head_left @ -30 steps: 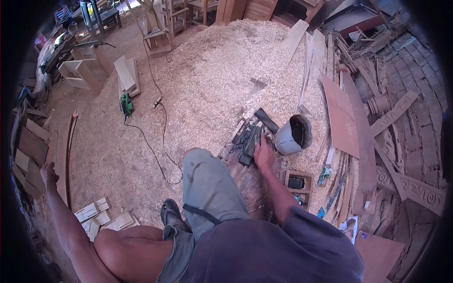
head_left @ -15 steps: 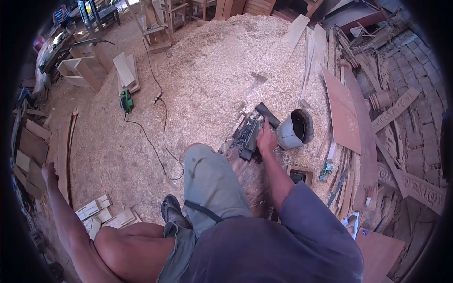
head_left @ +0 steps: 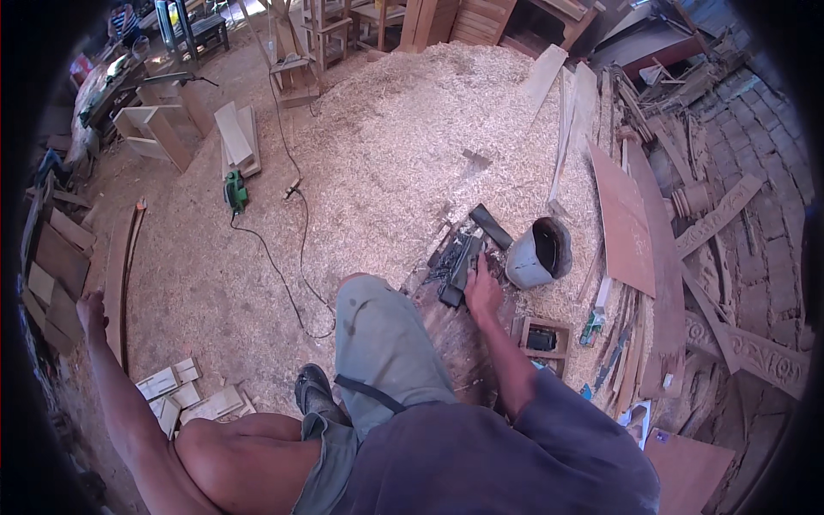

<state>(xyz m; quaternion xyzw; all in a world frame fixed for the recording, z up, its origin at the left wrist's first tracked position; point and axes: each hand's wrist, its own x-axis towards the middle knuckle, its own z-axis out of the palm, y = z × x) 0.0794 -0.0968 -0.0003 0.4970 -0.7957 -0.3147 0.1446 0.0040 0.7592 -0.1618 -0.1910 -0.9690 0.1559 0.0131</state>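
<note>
My right hand (head_left: 482,287) is low over a dark rectangular block (head_left: 462,268). Its fingers point away from me and seem pressed together at the block's right side; what they grip, if anything, is too small to make out. A second black bar (head_left: 490,226) lies just beyond the fingertips. Both rest on a worn wooden board (head_left: 451,330) beside my bent knee. Right of the hand stands a grey bucket (head_left: 530,266) with a dark inside. Out at the far left, my left hand (head_left: 91,312) is held with curled fingers, away from these things.
A green power planer (head_left: 234,190) with a black cord lies on the shavings-covered floor (head_left: 386,154). Near the bucket sits a small wooden box (head_left: 558,330) with a dark item inside. Planks and a reddish panel (head_left: 620,223) line the right; pale wood pieces (head_left: 176,386) lie left.
My right hand has drawn back toward me along the dark block, leaving the black bar beyond it more exposed. The view has shifted slightly; the left hand stays about where it was.
</note>
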